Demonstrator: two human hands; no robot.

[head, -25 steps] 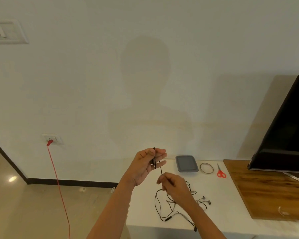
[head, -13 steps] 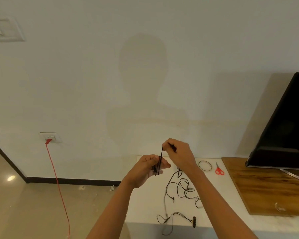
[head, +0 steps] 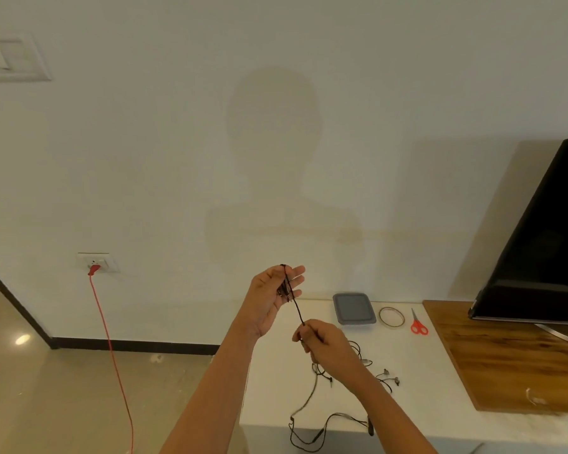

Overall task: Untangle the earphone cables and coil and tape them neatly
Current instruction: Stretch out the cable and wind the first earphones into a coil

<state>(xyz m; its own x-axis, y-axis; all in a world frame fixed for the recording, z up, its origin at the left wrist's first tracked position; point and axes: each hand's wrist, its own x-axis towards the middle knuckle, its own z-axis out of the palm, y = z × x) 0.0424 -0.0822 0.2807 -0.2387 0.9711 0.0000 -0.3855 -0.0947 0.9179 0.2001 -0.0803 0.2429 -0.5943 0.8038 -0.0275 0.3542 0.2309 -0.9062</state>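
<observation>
Your cable point(head: 296, 310) looks thin, matt black rubber. The tabletop point(head: 407, 365) is smooth white, the board point(head: 505, 355) grained, varnished wood, the scissors point(head: 419, 325) red plastic-handled, the box point(head: 354, 309) matt grey plastic, the floor point(head: 63, 388) polished.

Left hand point(head: 269, 299): raised, palm inward, fingers part-extended, thin black earphone cable point(head: 298, 309) looped round them | Right hand point(head: 325, 345): lower, pinching the cable | Forearms: bare, converging
</observation>
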